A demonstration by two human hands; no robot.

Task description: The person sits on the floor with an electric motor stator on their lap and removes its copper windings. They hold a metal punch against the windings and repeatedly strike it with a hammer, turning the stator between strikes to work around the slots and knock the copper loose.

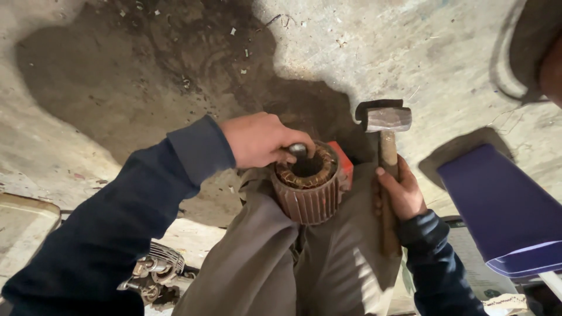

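Observation:
A rusty ribbed motor stator (309, 190) with copper windings inside sits between my knees, resting on my grey trousers (275, 257). My left hand (260, 139) is closed around a metal rod with a rounded steel head (297, 149), held at the stator's top rim. My right hand (400, 190) grips the wooden handle of a hammer (386, 126), whose steel head is raised beside the stator, to its right. A red block (343, 164) shows just behind the stator.
The ground is a dusty concrete floor (410, 52) with a dark stained patch (146, 70) and small scraps. A purple box (503, 210) lies at the right. A small finned metal engine part (155, 269) sits low at left, beside a flat tray edge (23, 222).

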